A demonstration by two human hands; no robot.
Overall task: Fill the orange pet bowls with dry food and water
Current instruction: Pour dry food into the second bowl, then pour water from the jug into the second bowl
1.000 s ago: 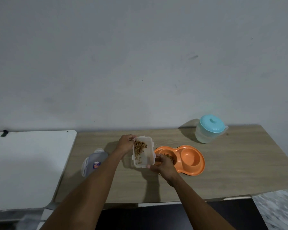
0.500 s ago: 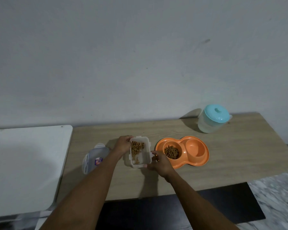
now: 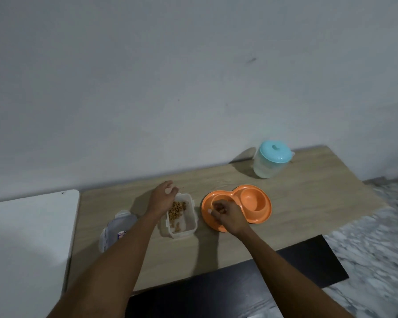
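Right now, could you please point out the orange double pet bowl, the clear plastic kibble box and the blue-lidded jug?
orange double pet bowl (image 3: 255, 200): head view, right well.
clear plastic kibble box (image 3: 189, 219): head view, bare floor.
blue-lidded jug (image 3: 275, 153): head view, lid.

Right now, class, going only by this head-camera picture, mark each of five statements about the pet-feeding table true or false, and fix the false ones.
1. The clear food container stands upright on the wooden table with kibble inside. True.
2. The water jug has its turquoise lid off. False: the lid sits on the jug.
3. The right hand is over the left compartment of the orange double bowl. True.
4. The bowl's right compartment holds kibble. False: no kibble shows in it.
5. The container lid lies right of the bowl. False: it lies left of the container.
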